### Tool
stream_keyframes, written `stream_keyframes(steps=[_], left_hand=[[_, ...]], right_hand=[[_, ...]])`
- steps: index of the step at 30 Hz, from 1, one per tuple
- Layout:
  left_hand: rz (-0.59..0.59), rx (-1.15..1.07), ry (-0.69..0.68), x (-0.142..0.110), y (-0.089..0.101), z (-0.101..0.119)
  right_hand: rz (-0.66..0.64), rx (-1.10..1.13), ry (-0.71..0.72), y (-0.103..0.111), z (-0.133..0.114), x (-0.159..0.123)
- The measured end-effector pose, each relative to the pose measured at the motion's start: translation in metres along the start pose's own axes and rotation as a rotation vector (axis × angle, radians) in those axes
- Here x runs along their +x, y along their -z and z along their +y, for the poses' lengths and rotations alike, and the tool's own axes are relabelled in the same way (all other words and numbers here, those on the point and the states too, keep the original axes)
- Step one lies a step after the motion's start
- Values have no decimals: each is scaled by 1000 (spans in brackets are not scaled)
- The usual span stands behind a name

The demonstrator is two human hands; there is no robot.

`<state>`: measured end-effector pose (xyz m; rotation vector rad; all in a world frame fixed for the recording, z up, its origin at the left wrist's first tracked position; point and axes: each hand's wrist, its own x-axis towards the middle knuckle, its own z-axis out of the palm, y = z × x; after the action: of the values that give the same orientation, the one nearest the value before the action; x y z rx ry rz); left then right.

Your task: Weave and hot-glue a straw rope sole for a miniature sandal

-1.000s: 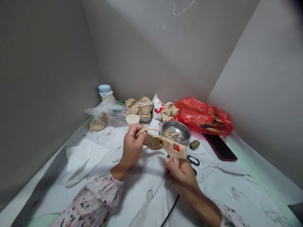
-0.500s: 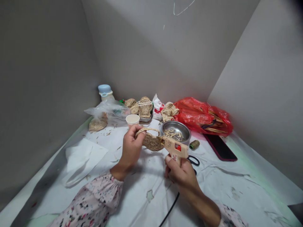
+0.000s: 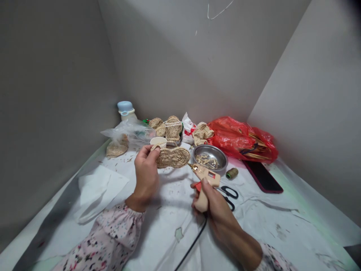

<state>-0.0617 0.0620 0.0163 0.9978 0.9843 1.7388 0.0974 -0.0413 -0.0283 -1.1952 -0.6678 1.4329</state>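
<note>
Between thumb and fingers, my left hand (image 3: 147, 169) grips a small woven straw sole (image 3: 176, 157) by its left end, its coiled face turned toward me. A thin straw braid runs along its upper edge near my thumb. My right hand (image 3: 210, 199) is wrapped round a beige hot glue gun (image 3: 207, 176) with a red trigger and a black cord. The brass nozzle points up and left, at the sole's right end; whether it touches, I cannot tell. Black-handled scissors (image 3: 230, 192) lie just behind my right hand, their blades hidden.
A steel bowl (image 3: 225, 160) holds straw scraps. Around it are a paper cup (image 3: 158, 140), a thread spool (image 3: 231, 173), a phone (image 3: 263, 177) and a red plastic bag (image 3: 228, 131). Woven straw pieces (image 3: 173, 128) stand at the back. White paper (image 3: 104, 188) lies left.
My left hand has moved left and up, turning the woven sole's coiled face toward me. My right hand has lowered the glue gun slightly and tilted its nozzle upward.
</note>
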Motion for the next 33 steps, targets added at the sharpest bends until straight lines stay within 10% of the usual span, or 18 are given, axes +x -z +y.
stream_keyframes(steps=[23, 27, 30, 33], left_hand=[[-29, -140, 7, -18, -16, 25], [-28, -132, 18, -18, -15, 24], [-80, -109, 38, -21, -15, 23], [-201, -78, 87, -29, -18, 23]], right_hand=[[-527, -444, -503, 22, -29, 3], [-918, -661, -561, 26, -62, -22], [-1001, -770, -384, 32, -90, -37], [-629, -666, 197, 38, -109, -34]])
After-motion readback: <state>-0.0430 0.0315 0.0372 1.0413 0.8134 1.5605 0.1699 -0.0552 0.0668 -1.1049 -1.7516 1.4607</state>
